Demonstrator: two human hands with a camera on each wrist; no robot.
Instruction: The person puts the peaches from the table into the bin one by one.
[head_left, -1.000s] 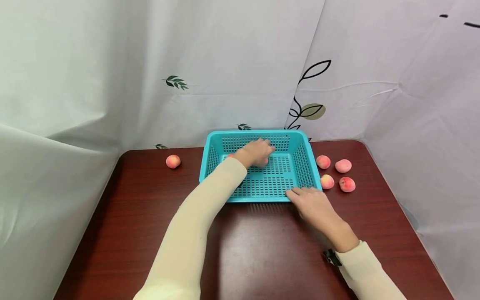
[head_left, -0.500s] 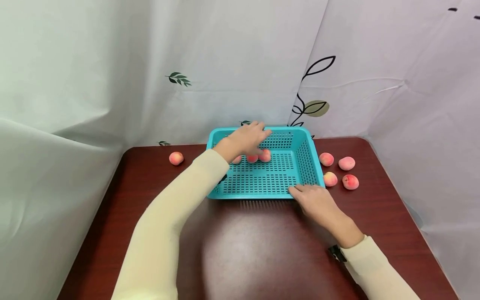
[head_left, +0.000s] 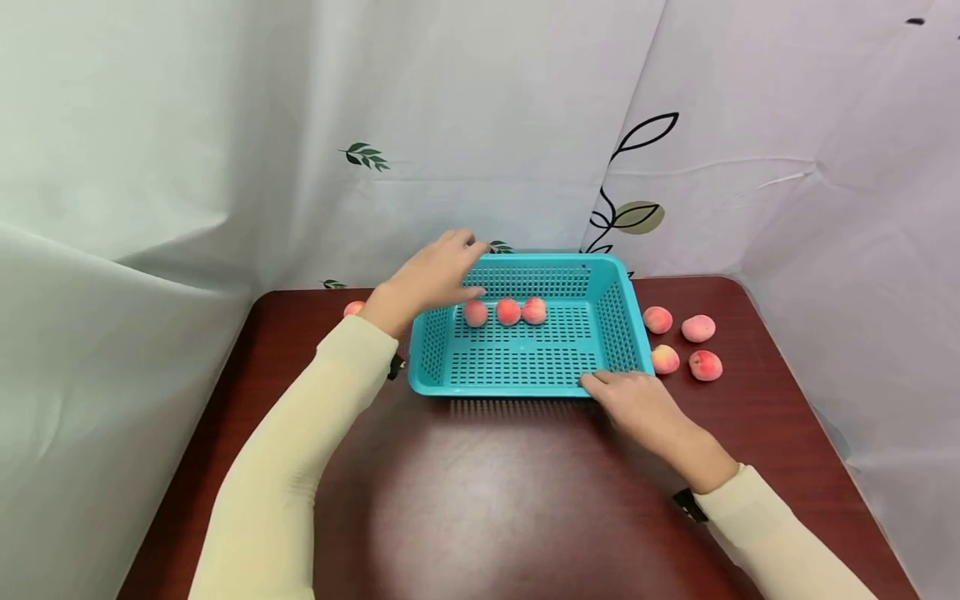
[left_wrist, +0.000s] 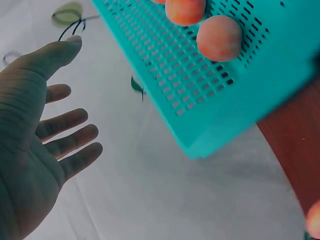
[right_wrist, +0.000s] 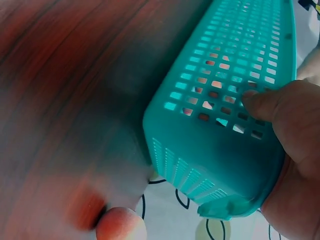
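Observation:
A turquoise perforated plastic basket (head_left: pixel 495 391) stands at the back of the table with three peaches (head_left: pixel 508 312) in a row along its far side. Over the basket's back left corner is my left hand (head_left: pixel 431 271), fingers spread and nothing held. The left wrist view shows that hand (left_wrist: pixel 40 135) apart from the basket, its palm bare. My right hand (head_left: pixel 637 408) grips the basket's near right corner. In the right wrist view its thumb (right_wrist: pixel 265 106) presses on the outer wall while the other fingers are mostly hidden behind the rim.
Several more peaches (head_left: pixel 698 328) lie on the table just right of the basket. Another peach (head_left: pixel 353 308) at the left is partly covered by my left wrist. A white curtain (head_left: pixel 480 125) with leaf prints hangs close behind the dark red wooden table (head_left: pixel 465 500).
My left hand has let go of a peach inside the basket, risen and moved left, uncovering the row of three. My right hand has kept its grip on the corner.

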